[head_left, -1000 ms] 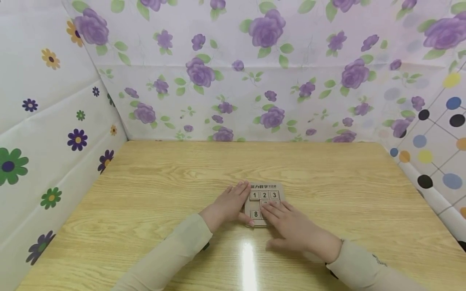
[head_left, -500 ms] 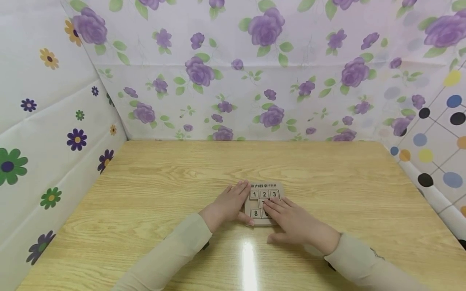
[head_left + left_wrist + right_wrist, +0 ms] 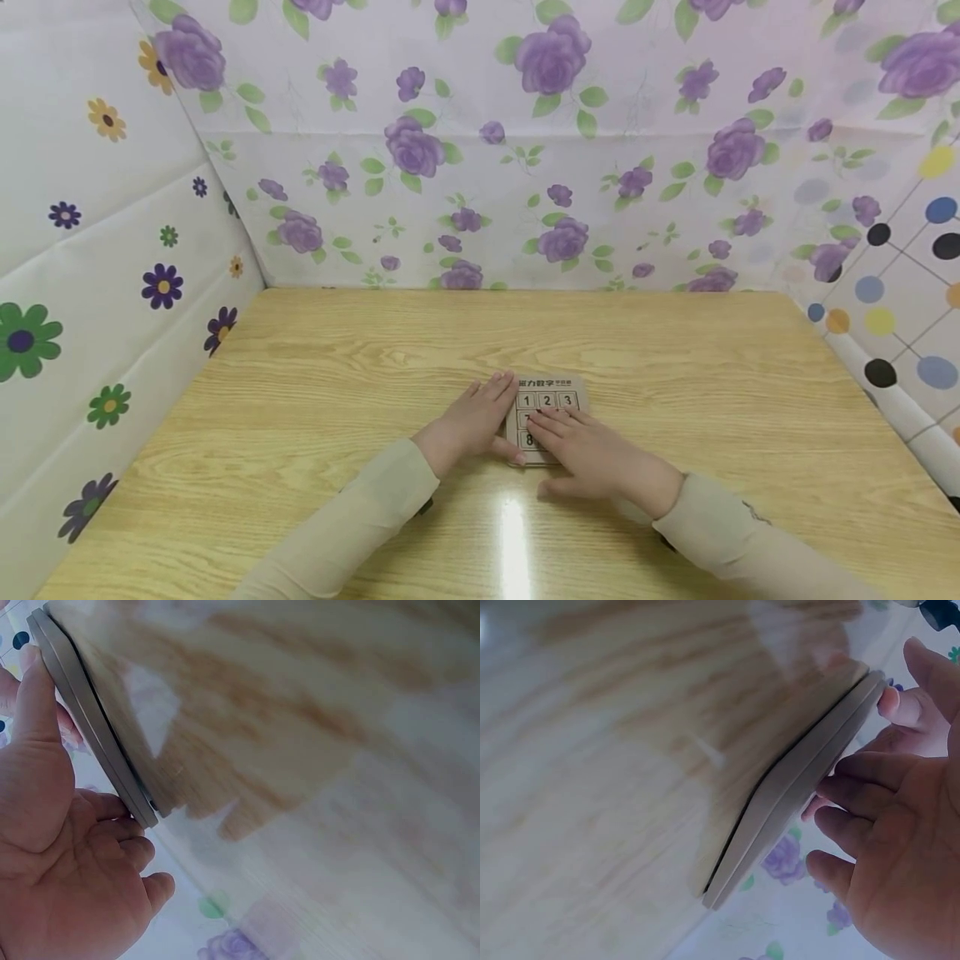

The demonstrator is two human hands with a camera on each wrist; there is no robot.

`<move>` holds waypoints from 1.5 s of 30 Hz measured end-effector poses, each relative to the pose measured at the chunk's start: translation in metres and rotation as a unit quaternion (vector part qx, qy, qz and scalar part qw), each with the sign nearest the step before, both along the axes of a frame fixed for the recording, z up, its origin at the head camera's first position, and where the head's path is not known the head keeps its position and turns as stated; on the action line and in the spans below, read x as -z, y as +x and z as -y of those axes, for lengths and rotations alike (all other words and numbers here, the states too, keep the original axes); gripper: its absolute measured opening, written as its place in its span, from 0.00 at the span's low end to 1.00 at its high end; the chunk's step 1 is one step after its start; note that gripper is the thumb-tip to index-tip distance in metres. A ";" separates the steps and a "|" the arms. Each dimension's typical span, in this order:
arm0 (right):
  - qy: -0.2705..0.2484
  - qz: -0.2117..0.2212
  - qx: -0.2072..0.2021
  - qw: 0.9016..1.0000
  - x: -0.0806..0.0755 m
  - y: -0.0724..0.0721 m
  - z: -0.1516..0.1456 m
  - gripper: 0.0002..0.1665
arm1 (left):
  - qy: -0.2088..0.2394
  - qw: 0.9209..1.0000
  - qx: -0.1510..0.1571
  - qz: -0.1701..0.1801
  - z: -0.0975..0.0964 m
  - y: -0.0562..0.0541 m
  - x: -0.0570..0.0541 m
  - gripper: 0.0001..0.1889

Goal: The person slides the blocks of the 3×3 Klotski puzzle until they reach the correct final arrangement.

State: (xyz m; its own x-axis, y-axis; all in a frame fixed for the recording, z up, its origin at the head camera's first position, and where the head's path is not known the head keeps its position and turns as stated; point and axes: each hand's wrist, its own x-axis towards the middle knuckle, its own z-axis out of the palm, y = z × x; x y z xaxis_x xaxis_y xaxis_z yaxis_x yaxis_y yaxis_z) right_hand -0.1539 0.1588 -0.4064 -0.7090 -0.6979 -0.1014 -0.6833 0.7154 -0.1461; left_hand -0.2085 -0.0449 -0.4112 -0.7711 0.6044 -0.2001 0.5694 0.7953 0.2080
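Note:
A flat number sliding puzzle (image 3: 555, 384) lies on the wooden table, printed characters along its far edge. Its tiles 1, 2 and 3 show in the top row, with 7 (image 3: 525, 416) at the left of the middle row and 8 below. My left hand (image 3: 474, 422) holds the puzzle's left side, fingers at the far corner and thumb at the near one. In the left wrist view the thumb meets the puzzle's edge (image 3: 97, 727). Across the middle and lower right tiles, my right hand (image 3: 600, 457) lays nearly straight fingers, hiding those tiles; its thumb is off the board.
The wooden table (image 3: 360, 350) spreads around the puzzle and reflects a bright strip of light. Behind it hangs a purple-flowered sheet (image 3: 450, 108), with patterned sheets along the left and right sides.
The right hand has moved slightly left across the puzzle, and tile 7 has slid from the middle column into the gap at the left. The left hand stays in place.

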 end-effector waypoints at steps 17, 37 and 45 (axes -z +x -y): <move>-0.010 -0.003 0.054 0.998 -0.006 0.003 -0.039 0.47 | -0.003 1.000 0.001 -0.001 0.000 -0.001 0.002 0.61; -0.017 -0.022 0.026 0.999 0.000 0.006 -0.035 0.48 | -0.001 1.000 -0.003 -0.007 0.001 -0.001 0.000 0.60; -0.012 -0.015 0.023 1.000 0.002 0.004 -0.026 0.49 | -0.003 1.000 0.000 -0.008 0.000 -0.001 0.001 0.60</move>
State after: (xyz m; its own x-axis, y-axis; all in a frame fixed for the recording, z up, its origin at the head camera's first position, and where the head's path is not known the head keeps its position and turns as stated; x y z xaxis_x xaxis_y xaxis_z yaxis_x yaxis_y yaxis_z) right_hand -0.1502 0.1843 -0.4084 -0.7428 -0.6664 -0.0643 -0.6540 0.7427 -0.1438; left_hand -0.2092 -0.0448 -0.4125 -0.7743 0.6030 -0.1923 0.5723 0.7968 0.1939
